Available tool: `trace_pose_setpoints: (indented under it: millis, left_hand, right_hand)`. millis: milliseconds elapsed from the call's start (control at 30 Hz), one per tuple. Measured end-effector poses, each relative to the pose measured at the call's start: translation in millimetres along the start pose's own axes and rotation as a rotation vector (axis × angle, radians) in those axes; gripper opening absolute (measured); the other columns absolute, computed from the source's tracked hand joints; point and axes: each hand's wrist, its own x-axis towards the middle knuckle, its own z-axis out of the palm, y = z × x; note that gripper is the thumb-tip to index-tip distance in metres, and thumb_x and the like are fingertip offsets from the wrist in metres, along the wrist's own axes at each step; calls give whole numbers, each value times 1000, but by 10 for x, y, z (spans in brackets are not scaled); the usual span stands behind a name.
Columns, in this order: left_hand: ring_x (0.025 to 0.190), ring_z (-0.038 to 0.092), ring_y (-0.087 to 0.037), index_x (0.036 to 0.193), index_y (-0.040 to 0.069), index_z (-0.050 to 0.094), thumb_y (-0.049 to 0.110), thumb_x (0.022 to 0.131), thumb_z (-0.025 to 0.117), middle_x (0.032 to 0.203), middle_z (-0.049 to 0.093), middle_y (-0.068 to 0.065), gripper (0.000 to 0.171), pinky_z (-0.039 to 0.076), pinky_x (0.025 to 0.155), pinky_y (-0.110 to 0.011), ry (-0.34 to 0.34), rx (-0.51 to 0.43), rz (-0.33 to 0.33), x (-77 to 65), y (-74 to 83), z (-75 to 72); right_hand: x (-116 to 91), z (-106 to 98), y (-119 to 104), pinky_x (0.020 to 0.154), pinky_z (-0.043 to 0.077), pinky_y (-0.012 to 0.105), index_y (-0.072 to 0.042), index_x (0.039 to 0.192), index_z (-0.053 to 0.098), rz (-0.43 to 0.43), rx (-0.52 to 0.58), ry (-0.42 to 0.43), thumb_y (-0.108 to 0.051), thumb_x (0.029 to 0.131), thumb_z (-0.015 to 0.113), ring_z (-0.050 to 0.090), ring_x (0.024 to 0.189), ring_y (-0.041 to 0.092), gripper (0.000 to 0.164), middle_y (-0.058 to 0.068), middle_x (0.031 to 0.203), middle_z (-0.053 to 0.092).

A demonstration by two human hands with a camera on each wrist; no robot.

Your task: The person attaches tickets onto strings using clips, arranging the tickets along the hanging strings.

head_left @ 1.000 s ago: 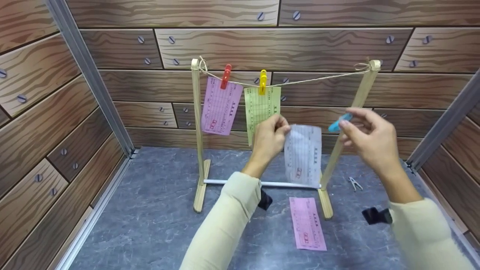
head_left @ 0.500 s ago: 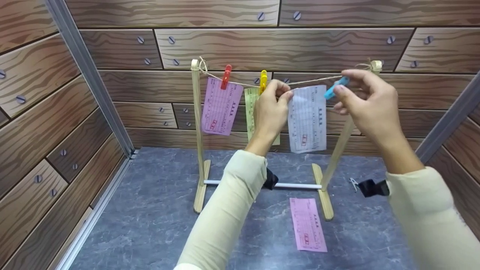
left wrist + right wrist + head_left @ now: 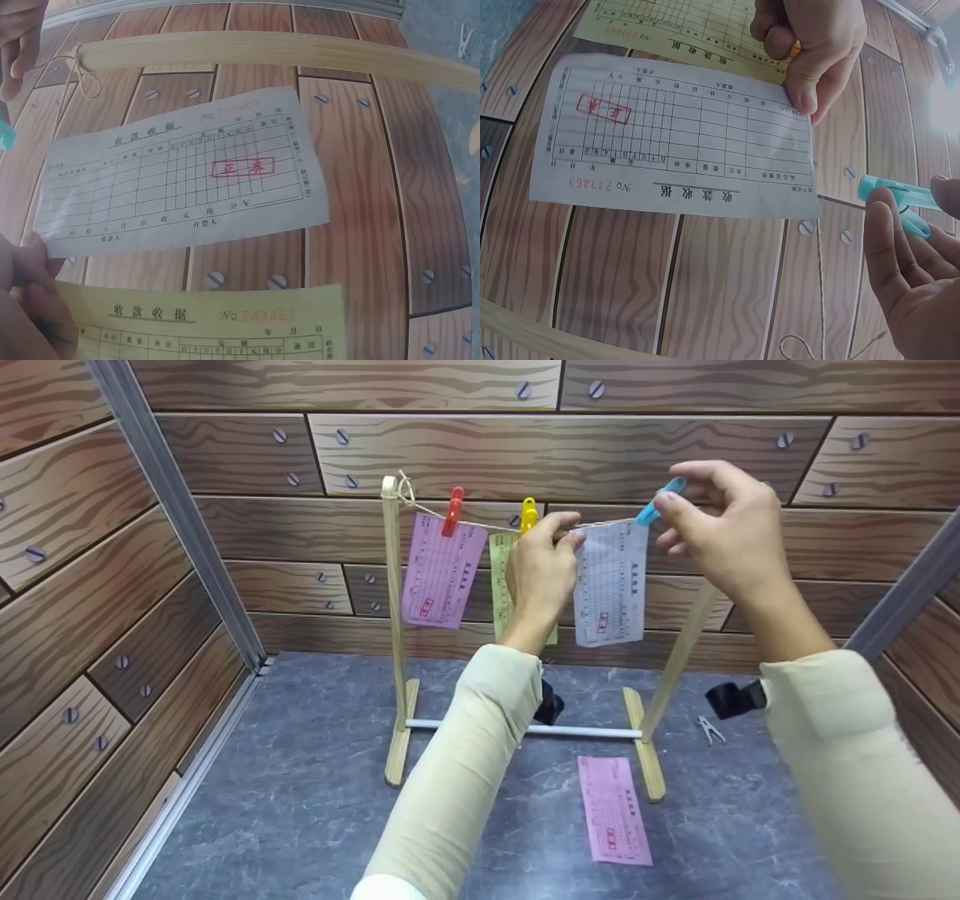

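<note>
My left hand (image 3: 546, 566) pinches the upper left corner of a white receipt slip (image 3: 611, 585), whose top edge is up at the string (image 3: 596, 523). Just right of that slip, my right hand (image 3: 731, 529) holds a blue clothespin (image 3: 660, 501) between thumb and fingers. In the right wrist view the clothespin (image 3: 900, 196) is apart from the paper. A yellow clothespin (image 3: 528, 514) fixes a yellow-green slip (image 3: 501, 577) to the string, partly hidden behind my left hand. Further left, a red clothespin (image 3: 453, 512) holds a pink slip (image 3: 442, 574).
Two wooden posts (image 3: 395, 607) carry the string, joined low down by a white rod (image 3: 585, 731). Another pink slip (image 3: 615, 810) lies on the grey tabletop (image 3: 300, 810). A pale clothespin (image 3: 710, 730) lies right of the stand. Wood-patterned walls (image 3: 600, 450) surround it.
Both hands have risen. The left has brought the white slip from low in front of the stand up to the string; the right has lifted the blue clothespin alongside.
</note>
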Motion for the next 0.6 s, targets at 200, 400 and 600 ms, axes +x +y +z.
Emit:
trace_pose_setpoints:
  millis: [200, 400, 600]
  left_hand:
    - [74, 64, -6, 101, 15, 79, 18, 90, 76, 91, 76, 7, 11, 45, 64, -23, 22, -52, 11, -6, -21, 1]
    - [71, 62, -7, 95, 17, 78, 21, 90, 76, 86, 74, 9, 7, 44, 63, -26, 27, 2, 8, -17, -14, 4]
    - [72, 62, -9, 92, 20, 73, 20, 91, 75, 86, 72, 10, 2, 44, 64, -27, 25, 23, -17, -30, 8, 16]
  right_hand:
    - [51, 25, 36, 54, 54, 22, 3, 126, 62, 17, -38, -30, -10, 95, 71, 67, 58, 11, 35, 6, 94, 72]
    - [105, 76, 52, 53, 55, 24, 3, 126, 61, 30, -28, -77, -3, 97, 66, 68, 57, 11, 30, 6, 94, 71]
    - [163, 149, 20, 50, 54, 24, 3, 124, 61, 12, -52, -115, 2, 97, 62, 67, 54, 10, 27, 6, 94, 71]
